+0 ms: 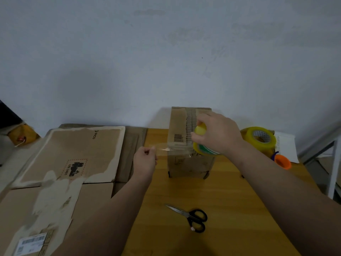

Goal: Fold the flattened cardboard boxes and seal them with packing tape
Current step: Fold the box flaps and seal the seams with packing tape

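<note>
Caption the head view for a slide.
Left hand pinches clear tape stretched from the roll in the right hand, by a cardboard box.

The tape roll (200,145) in the right hand (217,132) is yellow with green and white stripes, the strip (166,149) running to the left hand (145,159) clear, the box (177,124) behind both hands brown with a black barcode, the scissors (191,217) below them black-handled on a honey-yellow table (230,196).
</note>
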Demonstrator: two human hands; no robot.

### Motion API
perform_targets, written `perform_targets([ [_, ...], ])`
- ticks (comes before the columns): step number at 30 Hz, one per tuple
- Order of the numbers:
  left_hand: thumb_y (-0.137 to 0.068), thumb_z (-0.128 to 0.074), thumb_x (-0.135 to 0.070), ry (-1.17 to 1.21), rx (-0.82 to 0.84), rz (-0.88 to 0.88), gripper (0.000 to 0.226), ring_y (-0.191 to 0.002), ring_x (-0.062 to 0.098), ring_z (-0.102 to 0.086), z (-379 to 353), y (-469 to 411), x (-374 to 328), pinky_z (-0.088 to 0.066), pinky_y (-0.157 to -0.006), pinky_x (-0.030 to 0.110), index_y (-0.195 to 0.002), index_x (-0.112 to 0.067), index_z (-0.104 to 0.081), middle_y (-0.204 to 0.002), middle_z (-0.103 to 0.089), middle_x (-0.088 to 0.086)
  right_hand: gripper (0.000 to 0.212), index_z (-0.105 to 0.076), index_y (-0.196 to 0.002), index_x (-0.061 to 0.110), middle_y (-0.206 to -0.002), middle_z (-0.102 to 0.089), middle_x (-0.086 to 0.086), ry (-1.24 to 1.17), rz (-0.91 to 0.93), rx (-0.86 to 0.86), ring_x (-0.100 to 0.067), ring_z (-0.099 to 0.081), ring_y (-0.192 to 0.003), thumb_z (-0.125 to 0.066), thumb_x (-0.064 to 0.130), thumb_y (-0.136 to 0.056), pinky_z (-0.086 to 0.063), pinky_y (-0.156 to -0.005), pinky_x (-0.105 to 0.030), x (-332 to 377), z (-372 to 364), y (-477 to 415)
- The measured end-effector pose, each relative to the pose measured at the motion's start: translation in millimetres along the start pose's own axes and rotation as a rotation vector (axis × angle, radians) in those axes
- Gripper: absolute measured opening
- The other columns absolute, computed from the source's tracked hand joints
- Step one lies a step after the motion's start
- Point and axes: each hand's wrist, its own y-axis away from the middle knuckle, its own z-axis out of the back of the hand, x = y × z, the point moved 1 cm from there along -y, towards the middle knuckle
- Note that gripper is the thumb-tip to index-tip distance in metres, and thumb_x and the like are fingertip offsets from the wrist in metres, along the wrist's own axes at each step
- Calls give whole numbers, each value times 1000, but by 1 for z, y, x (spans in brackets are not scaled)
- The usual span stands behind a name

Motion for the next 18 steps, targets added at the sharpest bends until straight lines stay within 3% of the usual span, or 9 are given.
perform_targets([
  [7,-99,-49,-26,33,-128,-245,20,-61,8,-48,3,11,-21,-40,-58,22,-84,-14,-52,-70,-54,-1,31,-56,-97,22,-97,-55,4,-50,-41,-13,-18,-51,-88,-57,51,-86,-37,-64,-31,-9,-1,0],
  [12,-98,-50,-26,-14,-57,-34,19,-65,13,-48,-2,-9,-9,-39,-61,26,-88,-10,-55,-74,-54,1,33,-56,-98,20,-96,-55,2,-41,-29,-12,-18,-49,-85,-56,51,-86,-33,-63,-30,-7,-3,-4],
  [18,-98,-52,-27,58,148,306,32,-61,16,-42,-16,-13,12,-36,-57,30,-72,-9,-55,-68,-48,4,32,-56,-98,20,-95,-55,1,-28,-15,-17,-18,-49,-83,-56,50,-86,-31,-61,-30,-5,-4,-5],
])
